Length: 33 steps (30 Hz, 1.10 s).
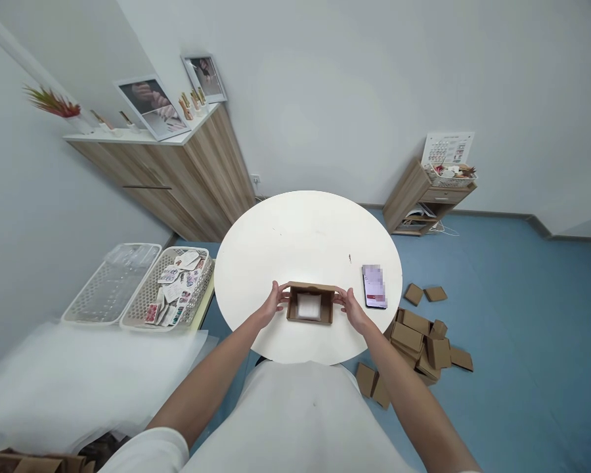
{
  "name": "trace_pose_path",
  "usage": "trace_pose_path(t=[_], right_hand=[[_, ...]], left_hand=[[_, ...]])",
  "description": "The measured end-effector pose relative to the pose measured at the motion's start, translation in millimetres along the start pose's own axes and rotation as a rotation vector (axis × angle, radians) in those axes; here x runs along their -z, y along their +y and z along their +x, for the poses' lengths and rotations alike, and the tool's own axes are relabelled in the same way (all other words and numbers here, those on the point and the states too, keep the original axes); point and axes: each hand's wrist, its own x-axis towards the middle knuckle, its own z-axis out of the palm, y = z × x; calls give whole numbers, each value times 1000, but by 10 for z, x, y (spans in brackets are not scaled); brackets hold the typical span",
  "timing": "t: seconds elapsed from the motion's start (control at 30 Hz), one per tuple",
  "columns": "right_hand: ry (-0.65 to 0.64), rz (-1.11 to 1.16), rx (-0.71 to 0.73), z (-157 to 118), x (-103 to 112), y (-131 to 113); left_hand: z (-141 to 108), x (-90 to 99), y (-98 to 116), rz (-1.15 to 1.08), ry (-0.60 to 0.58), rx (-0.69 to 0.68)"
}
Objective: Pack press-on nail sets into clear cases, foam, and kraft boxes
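Observation:
A small brown cardboard box (310,322) stands with its top open near the front of the round white table (295,226). Inside it lies a white wrapped packet (308,307). My left hand (272,305) grips the box at its left end, fingers on the raised upper edge. At the opposite end my right hand (352,310) has hold of it in the same way. To the right of my right hand, a phone (374,287) with a lit screen rests on the table.
Several closed cardboard boxes (414,338) are piled on the blue floor at the right. Left of the table are a white basket of printed cards (172,289) and a clear-lined basket (111,282). A wooden cabinet (201,177) and a small shelf unit (406,197) stand along the wall.

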Motion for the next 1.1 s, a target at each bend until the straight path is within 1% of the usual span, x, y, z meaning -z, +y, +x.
trace_pose_path(t=[0.07, 0.13, 0.2, 0.27, 0.37, 0.43, 0.5, 0.6, 0.73, 0.9, 1.0, 1.1], right_hand=[[-10, -5, 6, -55, 4, 13], [-16, -44, 11, -108, -6, 27], [-11, -104, 19, -151, -34, 42], [37, -178, 44, -181, -76, 59], [135, -347, 107, -211, -166, 86], [153, -499, 123, -226, -242, 106], [150, -645, 103, -234, -328, 129], [172, -778, 38, -227, -446, 174], [191, -804, -6, -217, -513, 244], [238, -733, 40, -300, -443, 357], [270, -663, 66, -372, -434, 449], [234, -641, 80, -420, -497, 523]], left_hand=[[-44, -5, -9, 43, -9, -18], [-87, -23, -23, 95, 5, -31], [-124, -54, -40, 164, 43, -48], [-156, -91, -58, 276, 107, -82], [-207, -155, -89, 507, 204, -152], [-243, -204, -117, 665, 215, -183], [-273, -259, -148, 796, 204, -196], [-297, -335, -192, 899, 211, -171], [-320, -369, -229, 904, 201, -141], [-375, -285, -296, 802, 208, -104], [-396, -259, -356, 745, 173, -58], [-403, -295, -404, 683, 129, -67]])
